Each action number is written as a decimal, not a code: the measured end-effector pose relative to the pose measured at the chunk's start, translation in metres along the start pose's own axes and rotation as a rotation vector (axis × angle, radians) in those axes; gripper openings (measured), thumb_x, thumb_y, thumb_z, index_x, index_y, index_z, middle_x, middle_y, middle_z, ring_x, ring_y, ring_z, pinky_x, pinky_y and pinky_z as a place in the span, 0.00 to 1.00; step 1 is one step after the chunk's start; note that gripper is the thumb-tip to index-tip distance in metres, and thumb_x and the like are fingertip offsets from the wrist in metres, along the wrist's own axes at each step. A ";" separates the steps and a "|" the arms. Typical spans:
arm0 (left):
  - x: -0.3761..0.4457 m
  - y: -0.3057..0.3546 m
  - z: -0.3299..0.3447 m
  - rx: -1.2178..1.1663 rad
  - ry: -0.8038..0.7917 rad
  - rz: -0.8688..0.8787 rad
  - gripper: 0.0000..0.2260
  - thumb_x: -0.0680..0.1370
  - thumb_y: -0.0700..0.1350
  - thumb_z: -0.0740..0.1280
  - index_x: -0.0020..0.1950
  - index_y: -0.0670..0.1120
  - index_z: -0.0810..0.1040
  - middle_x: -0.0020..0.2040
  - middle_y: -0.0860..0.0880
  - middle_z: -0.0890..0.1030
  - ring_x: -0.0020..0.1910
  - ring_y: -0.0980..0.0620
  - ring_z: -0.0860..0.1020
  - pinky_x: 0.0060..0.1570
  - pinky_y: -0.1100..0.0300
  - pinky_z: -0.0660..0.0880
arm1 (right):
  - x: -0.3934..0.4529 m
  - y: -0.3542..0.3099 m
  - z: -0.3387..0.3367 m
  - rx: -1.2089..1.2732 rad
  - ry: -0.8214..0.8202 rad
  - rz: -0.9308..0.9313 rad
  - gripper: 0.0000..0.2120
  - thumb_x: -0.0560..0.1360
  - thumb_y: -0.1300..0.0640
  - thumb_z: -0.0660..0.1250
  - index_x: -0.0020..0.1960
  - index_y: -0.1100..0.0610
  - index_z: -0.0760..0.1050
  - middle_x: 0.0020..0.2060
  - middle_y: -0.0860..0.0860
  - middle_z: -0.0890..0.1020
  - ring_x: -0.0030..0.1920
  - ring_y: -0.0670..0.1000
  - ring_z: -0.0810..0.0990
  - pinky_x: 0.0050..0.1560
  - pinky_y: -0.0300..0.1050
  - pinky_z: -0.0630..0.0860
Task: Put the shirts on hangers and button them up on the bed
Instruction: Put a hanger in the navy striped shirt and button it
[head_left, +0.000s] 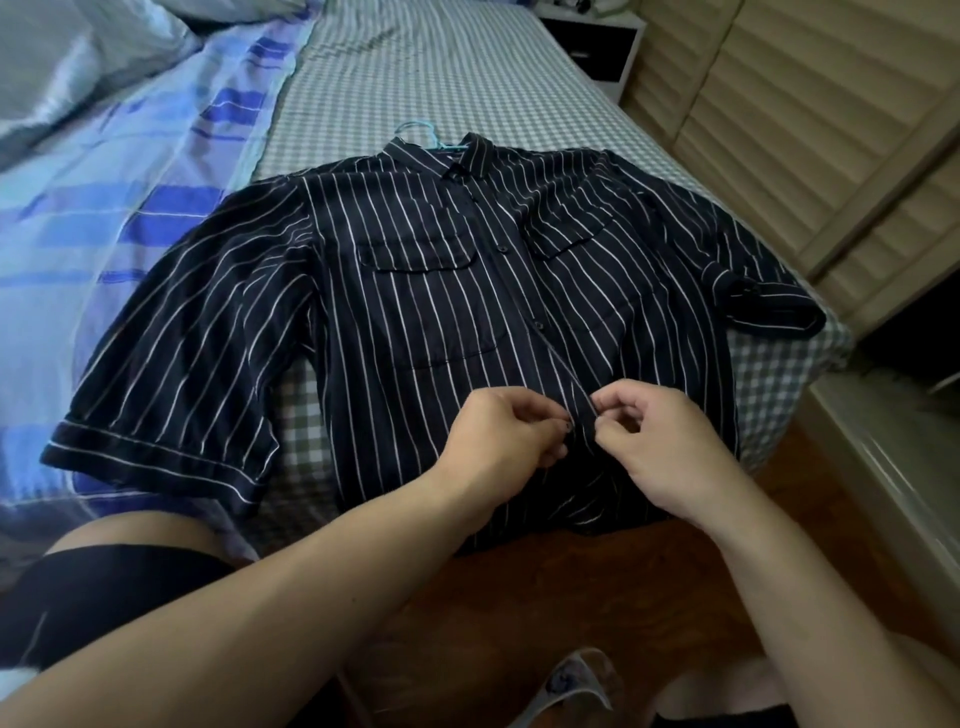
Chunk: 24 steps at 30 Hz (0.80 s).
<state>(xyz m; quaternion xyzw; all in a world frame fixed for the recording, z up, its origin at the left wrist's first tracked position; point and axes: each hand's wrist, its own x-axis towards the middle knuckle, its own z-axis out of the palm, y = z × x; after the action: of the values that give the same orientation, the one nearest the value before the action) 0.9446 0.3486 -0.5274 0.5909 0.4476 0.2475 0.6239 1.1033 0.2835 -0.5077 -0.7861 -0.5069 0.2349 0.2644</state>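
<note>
Both hands (582, 436) at unlabelled striped shirt (415, 291) placket

shirt (415, 312): navy, white pinstripes | hanger (415, 130): light blue | sheet (441, 78): grey-white gingham | quilt (156, 182): blue stripes

Thin matt striped cloth shirt (415, 291), checked cotton-like bed sheet (441, 88), glossy wooden floor (597, 587).

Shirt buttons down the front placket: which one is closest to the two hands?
The lower visible button on the dark navy white-striped shirt, just above the left hand and right hand. The other button sits higher, between the chest pockets.
</note>
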 end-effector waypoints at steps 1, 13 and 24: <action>0.000 0.001 0.000 -0.127 -0.026 -0.053 0.03 0.79 0.36 0.71 0.50 0.40 0.84 0.40 0.43 0.84 0.40 0.50 0.83 0.48 0.54 0.83 | -0.001 -0.001 0.001 0.005 0.010 -0.022 0.08 0.79 0.58 0.68 0.52 0.45 0.80 0.42 0.43 0.84 0.44 0.46 0.84 0.46 0.45 0.81; 0.002 -0.003 -0.005 -0.415 -0.085 -0.177 0.04 0.78 0.33 0.71 0.52 0.37 0.83 0.40 0.45 0.85 0.41 0.51 0.83 0.44 0.61 0.81 | 0.001 0.006 0.003 0.406 -0.145 0.111 0.06 0.81 0.59 0.68 0.54 0.52 0.83 0.46 0.50 0.87 0.51 0.49 0.86 0.60 0.53 0.81; 0.002 -0.004 -0.004 -0.327 -0.068 -0.160 0.03 0.79 0.35 0.71 0.48 0.40 0.84 0.40 0.46 0.85 0.41 0.52 0.83 0.47 0.59 0.82 | 0.006 0.010 0.004 0.661 -0.283 0.235 0.07 0.81 0.62 0.65 0.55 0.60 0.82 0.46 0.55 0.84 0.50 0.51 0.84 0.54 0.47 0.80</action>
<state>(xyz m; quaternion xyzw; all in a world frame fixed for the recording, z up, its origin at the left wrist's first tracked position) 0.9412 0.3516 -0.5314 0.4521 0.4255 0.2465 0.7442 1.1095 0.2862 -0.5173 -0.6710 -0.3416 0.5206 0.4025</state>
